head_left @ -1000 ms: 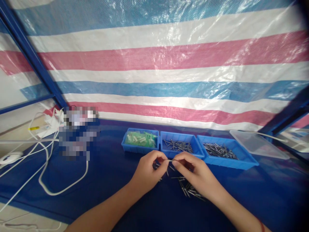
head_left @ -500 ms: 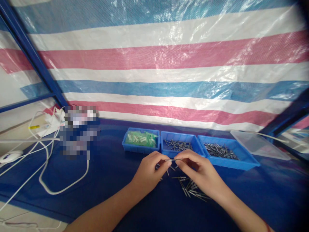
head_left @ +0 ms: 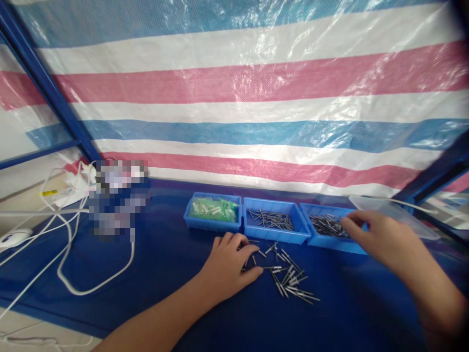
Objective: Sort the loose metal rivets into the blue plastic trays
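My left hand (head_left: 230,261) hovers low over the blue table, thumb and fingers apart, beside the left edge of a loose pile of blind rivets (head_left: 291,278). Its fingers hide a few rivets there. My right hand (head_left: 381,242) reaches over the right blue bin (head_left: 340,244), thumb and index fingertip pinched together at the metal rivets (head_left: 326,226) inside. Whether a rivet is between those fingertips is too small to make out. The middle blue bin (head_left: 276,235) holds more rivets (head_left: 271,220), more loosely spread.
A left blue bin (head_left: 212,226) holds small pieces in green wrapping (head_left: 214,209). Behind the right bin lies a clear plastic lid (head_left: 399,217). White cables (head_left: 69,249) and a white mouse (head_left: 16,238) occupy the left side. A striped plastic sheet (head_left: 234,88) hangs behind the table.
Both hands were holding a rivet together above the table. They have parted: my right hand moved right to the right bin, while my left hand opened and dropped slightly near the pile.
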### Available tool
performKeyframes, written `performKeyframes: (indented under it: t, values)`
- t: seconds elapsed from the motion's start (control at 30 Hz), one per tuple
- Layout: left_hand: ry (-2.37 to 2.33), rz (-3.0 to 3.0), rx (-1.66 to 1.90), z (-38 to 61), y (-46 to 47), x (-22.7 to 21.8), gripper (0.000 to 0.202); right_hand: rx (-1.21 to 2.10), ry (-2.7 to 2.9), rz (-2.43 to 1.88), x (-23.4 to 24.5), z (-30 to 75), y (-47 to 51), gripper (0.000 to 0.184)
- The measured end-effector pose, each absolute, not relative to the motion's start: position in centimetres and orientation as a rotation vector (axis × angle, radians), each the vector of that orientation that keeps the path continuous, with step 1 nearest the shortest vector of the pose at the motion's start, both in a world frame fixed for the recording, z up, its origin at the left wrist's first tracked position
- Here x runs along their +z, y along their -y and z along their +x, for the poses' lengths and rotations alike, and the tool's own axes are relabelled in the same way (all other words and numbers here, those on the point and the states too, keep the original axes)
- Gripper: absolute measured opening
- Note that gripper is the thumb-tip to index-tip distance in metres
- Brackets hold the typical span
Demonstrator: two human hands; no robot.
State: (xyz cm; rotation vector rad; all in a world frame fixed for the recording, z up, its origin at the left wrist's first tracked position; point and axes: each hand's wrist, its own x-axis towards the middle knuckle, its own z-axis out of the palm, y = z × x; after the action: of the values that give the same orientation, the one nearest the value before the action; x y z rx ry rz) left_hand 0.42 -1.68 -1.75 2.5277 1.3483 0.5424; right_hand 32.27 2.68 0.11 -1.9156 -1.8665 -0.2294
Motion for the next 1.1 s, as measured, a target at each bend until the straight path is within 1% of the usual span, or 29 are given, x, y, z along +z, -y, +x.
performKeyframes:
  t: [0.17, 0.33, 0.4, 0.5, 0.63, 0.73, 0.83, 0.97, 1.1]
  values:
    - [-1.353, 2.535, 0.502, 0.5, 1.6, -1.9, 0.022, -0.252, 1.82, -1.997, -1.4, 34.9, -3.2, 0.023]
    - [-1.37, 2.517, 0.497, 0.5, 1.4, -2.1, 0.018, -0.081, 1.92, -2.084, -0.8, 34.1, -3.4, 0.032]
    - [-1.379, 2.5, 0.505, 0.6, 1.2, -2.2, 0.019, -0.118, 1.964, -2.001, -0.6, 33.4, -3.4, 0.033]
    - [-1.382, 2.477, 0.545, 0.7, 1.0, -2.4, 0.02, -0.208, 2.007, -1.746, -0.3, 31.5, -3.1, 0.031]
    - [-1.395, 2.449, 0.609, 0.7, 0.9, -2.4, 0.019, -0.136, 2.112, -1.385, 0.2, 27.2, -1.7, 0.028]
    - [-1.385, 2.389, 0.734, 0.6, 0.9, -2.2, 0.021, 0.015, 2.289, -1.177, 0.4, 23.9, -0.4, 0.024]
    - [-1.256, 2.267, 0.912, 0.7, 0.9, -1.9, 0.024, 0.234, 2.336, -1.072, 0.0, 21.6, 0.5, 0.021]
    - [-1.131, 2.07, 1.015, 1.0, 0.9, -2.0, 0.026, 0.578, 2.188, -1.011, -0.9, 20.1, 0.8, 0.017]
    - [-1.087, 1.97, 1.011, 1.1, 0.9, -2.3, 0.028, 0.742, 1.999, -1.063, -1.9, 19.7, 0.5, 0.021]
